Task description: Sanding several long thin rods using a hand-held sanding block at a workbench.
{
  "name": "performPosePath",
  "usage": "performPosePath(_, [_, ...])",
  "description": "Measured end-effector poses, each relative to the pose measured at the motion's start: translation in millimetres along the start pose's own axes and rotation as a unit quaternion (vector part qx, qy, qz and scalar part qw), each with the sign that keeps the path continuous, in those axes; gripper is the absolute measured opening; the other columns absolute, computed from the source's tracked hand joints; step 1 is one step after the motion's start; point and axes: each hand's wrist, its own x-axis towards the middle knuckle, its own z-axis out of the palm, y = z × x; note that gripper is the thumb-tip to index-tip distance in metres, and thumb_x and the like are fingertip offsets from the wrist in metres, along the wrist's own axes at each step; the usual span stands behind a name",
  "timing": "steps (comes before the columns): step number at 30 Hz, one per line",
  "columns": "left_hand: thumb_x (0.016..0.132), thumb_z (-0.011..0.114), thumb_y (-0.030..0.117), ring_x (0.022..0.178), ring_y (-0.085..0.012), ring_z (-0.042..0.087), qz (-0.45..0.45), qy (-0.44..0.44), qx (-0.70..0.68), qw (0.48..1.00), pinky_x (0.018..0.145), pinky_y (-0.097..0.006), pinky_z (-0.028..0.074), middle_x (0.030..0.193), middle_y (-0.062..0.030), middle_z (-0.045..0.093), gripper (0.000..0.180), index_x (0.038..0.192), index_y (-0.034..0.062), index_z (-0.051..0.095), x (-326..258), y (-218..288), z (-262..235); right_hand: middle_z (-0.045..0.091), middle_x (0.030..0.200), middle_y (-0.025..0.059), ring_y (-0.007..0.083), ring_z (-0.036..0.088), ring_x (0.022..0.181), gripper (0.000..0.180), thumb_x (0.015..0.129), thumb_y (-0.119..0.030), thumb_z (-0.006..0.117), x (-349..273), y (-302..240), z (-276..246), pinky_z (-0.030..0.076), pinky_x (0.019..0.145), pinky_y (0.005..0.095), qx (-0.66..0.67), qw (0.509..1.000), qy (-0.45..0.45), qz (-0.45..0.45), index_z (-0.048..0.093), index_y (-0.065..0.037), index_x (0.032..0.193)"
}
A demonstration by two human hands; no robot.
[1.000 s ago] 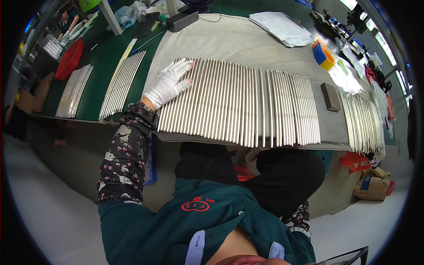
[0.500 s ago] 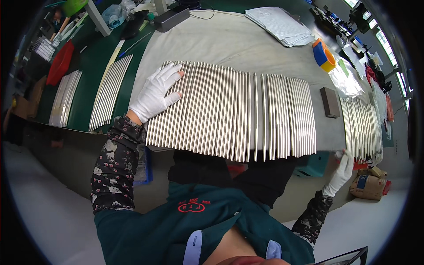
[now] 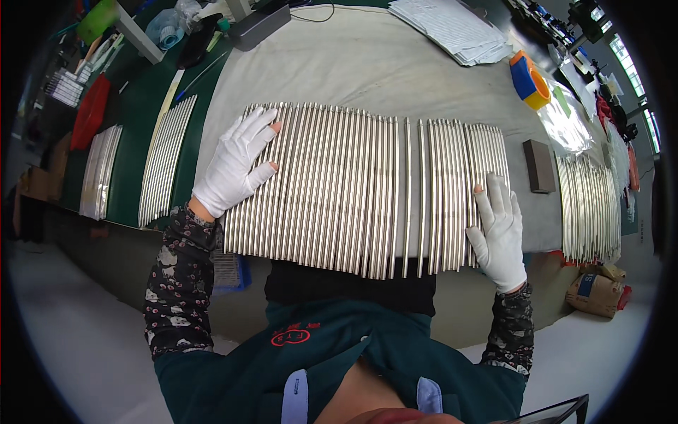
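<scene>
A wide row of slim silvery metal rods point(image 3: 332, 191) lies side by side on the grey cloth, their near ends sticking out past its front edge. My left hand point(image 3: 236, 161), in a white glove with bare thumb and fingertip showing, lies spread over the row's left end. On the right end rests my right hand point(image 3: 500, 230), gloved the same way, its fingers stretched out flat over the rods. Toward the right of the row, a single rod point(image 3: 421, 198) stands a little apart, with narrow gaps on both sides.
A dark rectangular block point(image 3: 539, 166) sits right of the rods, near another bundle of rods point(image 3: 590, 212). An orange and blue tape roll point(image 3: 530, 80) and papers point(image 3: 452, 32) lie farther back. More rods point(image 3: 168, 159) lie on the green surface point(image 3: 131, 159) at left.
My right hand has come up from beside the table's right front edge onto the right end of the row. My left hand has shifted slightly nearer, still on the left end.
</scene>
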Motion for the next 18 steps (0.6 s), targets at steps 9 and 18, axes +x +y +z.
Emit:
performPosePath(9, [0.095,0.036,0.063,0.142,-0.0449,0.025,0.060,-0.084,0.033,0.994,0.115,-0.057,0.016,0.155,-0.0261,0.023,0.079,0.155,0.0152,0.018,3,73,7,0.031,0.152,0.0227,0.0403,0.030,0.140,0.063,0.096,-0.045,0.045,-1,2,2,0.023,0.111,0.0582,0.000,1.000,-0.007,0.004,0.036,-0.009,0.146])
performPosePath(18, [0.075,0.070,0.051,0.138,-0.0395,0.033,0.184,-0.180,-0.069,0.964,0.112,-0.059,0.022,0.146,-0.0250,0.037,0.084,0.137,-0.0005,0.045,45,142,21,0.030,0.153,0.0233,0.0419,0.029,0.141,0.065,0.098,-0.050,0.039,-1,0,-1,0.023,0.111,0.0585,0.010,1.000,-0.017,-0.002,0.034,-0.010,0.148])
